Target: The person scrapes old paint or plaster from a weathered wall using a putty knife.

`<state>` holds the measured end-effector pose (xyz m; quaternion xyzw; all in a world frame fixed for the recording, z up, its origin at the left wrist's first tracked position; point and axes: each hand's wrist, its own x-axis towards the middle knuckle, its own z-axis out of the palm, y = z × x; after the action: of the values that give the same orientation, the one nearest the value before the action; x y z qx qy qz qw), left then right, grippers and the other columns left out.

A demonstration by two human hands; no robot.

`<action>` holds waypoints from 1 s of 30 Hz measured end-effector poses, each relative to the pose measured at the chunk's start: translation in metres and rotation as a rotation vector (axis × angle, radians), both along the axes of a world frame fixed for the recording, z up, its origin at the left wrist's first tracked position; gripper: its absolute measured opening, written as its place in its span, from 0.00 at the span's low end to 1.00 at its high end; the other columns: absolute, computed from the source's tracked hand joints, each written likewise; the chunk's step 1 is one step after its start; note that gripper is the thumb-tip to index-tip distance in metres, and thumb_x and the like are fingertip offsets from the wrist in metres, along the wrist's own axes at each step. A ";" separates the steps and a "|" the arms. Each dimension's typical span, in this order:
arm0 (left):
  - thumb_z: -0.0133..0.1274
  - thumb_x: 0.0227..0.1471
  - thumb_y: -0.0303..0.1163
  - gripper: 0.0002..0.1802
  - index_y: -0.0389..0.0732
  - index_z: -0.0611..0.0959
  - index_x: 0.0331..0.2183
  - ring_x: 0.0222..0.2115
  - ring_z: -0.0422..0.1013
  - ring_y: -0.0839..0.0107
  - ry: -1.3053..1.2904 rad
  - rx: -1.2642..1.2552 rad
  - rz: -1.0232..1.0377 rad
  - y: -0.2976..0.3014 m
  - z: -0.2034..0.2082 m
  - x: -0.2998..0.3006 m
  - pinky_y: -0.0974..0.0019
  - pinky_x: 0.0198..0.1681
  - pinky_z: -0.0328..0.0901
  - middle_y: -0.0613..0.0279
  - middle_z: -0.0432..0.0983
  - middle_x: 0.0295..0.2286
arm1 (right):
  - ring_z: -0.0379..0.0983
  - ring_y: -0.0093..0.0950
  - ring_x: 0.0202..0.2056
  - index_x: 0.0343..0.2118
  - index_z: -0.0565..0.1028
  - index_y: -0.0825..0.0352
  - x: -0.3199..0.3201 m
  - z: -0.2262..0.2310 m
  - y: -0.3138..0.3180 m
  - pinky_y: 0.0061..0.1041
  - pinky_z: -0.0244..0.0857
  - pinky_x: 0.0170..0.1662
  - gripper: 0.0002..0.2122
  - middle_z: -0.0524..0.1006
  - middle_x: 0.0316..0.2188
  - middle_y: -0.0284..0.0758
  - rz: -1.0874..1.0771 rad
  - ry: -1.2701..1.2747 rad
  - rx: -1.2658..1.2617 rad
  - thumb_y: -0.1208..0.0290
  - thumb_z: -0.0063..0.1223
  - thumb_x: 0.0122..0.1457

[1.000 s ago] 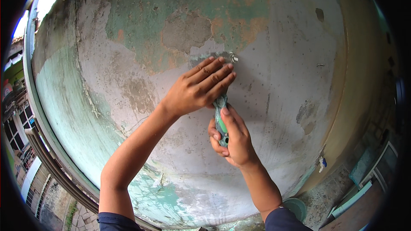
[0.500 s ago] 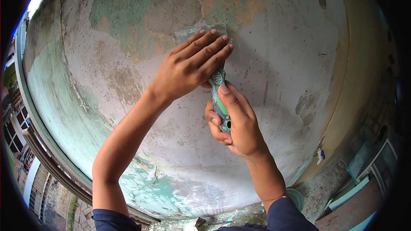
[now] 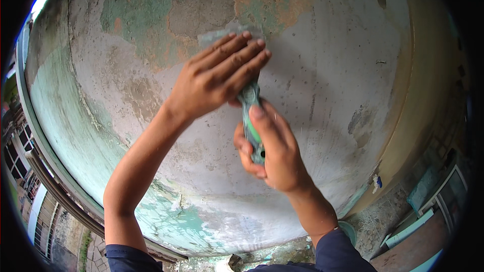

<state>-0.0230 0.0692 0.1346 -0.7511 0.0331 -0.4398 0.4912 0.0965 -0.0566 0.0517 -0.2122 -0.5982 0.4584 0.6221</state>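
Observation:
A wide-bladed scraper (image 3: pixel 250 99) with a worn grey-green handle is held against the wall (image 3: pixel 297 116). Around the handle's lower end wrap the fingers of my right hand (image 3: pixel 275 146), its thumb on top. My left hand (image 3: pixel 219 73) lies flat over the blade, fingers stretched out side by side, covering most of it. Only the blade's upper edge shows beyond the fingertips, at the border between flaking green paint (image 3: pixel 146 15) and bare grey wall. A rough brown patch (image 3: pixel 201 12) is just above the blade.
A small nail-like piece (image 3: pixel 381 62) sticks out of the wall at right. Pipes (image 3: pixel 55 184) run along the left edge. At lower right a green bucket (image 3: pixel 348 231) stands near a pale frame (image 3: pixel 451 191) and boards (image 3: pixel 413 242).
Both hands and the scraper have shifted slightly left on the wall, the right hand also a little lower. The grip is the same, and the hands are slightly blurred.

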 end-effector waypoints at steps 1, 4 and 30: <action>0.53 0.52 0.36 0.21 0.46 0.80 0.50 0.53 0.71 0.63 0.007 0.037 -0.005 0.002 -0.012 -0.004 0.57 0.58 0.66 0.63 0.76 0.50 | 0.56 0.16 0.12 0.52 0.62 0.65 -0.005 -0.012 -0.007 0.16 0.49 0.14 0.19 0.66 0.21 0.31 -0.014 -0.001 -0.019 0.55 0.32 0.70; 0.53 0.53 0.36 0.20 0.46 0.81 0.49 0.52 0.71 0.64 0.058 -0.044 0.021 -0.004 -0.036 -0.004 0.57 0.58 0.66 0.63 0.76 0.49 | 0.56 0.16 0.11 0.52 0.62 0.66 -0.004 -0.029 -0.010 0.16 0.49 0.14 0.19 0.66 0.22 0.32 0.020 0.012 -0.041 0.54 0.31 0.70; 0.56 0.46 0.35 0.25 0.46 0.81 0.49 0.52 0.71 0.64 0.022 -0.006 0.005 0.000 -0.004 -0.002 0.58 0.58 0.66 0.64 0.76 0.49 | 0.55 0.16 0.10 0.53 0.63 0.67 0.002 -0.007 0.004 0.16 0.48 0.13 0.21 0.67 0.20 0.32 0.024 0.042 -0.008 0.54 0.32 0.70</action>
<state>-0.0246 0.0688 0.1311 -0.7575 0.0353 -0.4302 0.4898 0.0984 -0.0524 0.0452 -0.1979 -0.5858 0.4724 0.6281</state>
